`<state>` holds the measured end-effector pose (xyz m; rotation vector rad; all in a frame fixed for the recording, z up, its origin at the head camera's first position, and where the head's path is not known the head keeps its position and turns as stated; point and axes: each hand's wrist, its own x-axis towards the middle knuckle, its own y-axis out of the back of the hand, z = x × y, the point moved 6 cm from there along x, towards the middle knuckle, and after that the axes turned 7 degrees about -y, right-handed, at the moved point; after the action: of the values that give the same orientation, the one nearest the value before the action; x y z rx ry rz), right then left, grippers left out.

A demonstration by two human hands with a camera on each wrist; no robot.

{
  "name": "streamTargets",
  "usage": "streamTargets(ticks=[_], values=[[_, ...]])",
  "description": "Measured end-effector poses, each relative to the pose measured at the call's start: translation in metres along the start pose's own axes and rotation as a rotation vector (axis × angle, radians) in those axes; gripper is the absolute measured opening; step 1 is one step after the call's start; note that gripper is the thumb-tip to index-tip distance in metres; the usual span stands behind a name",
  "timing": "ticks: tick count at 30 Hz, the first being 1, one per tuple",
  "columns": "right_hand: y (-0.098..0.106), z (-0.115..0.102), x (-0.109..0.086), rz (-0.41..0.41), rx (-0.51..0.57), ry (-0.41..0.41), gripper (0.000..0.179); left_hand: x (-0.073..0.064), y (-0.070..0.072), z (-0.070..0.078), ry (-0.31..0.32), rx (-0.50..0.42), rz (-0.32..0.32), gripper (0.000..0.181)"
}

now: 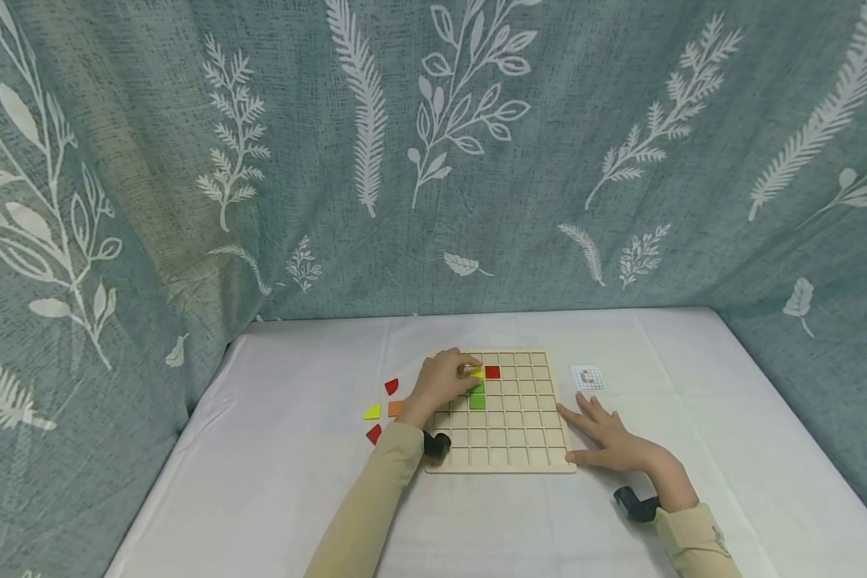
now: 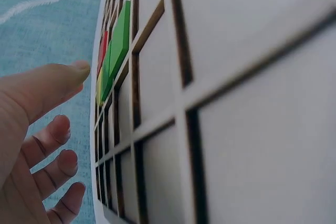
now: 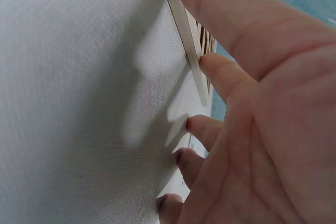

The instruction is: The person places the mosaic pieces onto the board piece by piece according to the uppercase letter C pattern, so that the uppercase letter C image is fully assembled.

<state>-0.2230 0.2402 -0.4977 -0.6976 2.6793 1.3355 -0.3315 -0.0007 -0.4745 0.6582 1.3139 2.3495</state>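
Piece looks best squared to the grid, pressed flat, no nudging of green squares or red square; right hand should keep the board steady. Yellow piece lies on the board between left hand's thumb and index, just beyond the greens. Those tips stand apart, others loosely bent; can't tell if it's pinched. Right fingers spread, holding nothing, thumb and index at board's right edge.

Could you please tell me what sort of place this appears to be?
Probably an indoor tabletop activity spot: a white-covered table, a leaf-patterned curtain hanging behind it, and a wooden grid board with coloured tiles on it.
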Motion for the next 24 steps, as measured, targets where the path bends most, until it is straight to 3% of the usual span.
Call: streamTargets(ticks=[12, 24], values=[[0.002, 0.000, 0.000, -0.003, 0.010, -0.013, 0.076, -0.020, 0.010, -0.009, 0.018, 0.034, 0.065, 0.023], [0.002, 0.002, 0.001, -0.003, 0.017, -0.008, 0.075, -0.037, 0.025, -0.009, 0.019, 0.072, 0.081, 0.024]])
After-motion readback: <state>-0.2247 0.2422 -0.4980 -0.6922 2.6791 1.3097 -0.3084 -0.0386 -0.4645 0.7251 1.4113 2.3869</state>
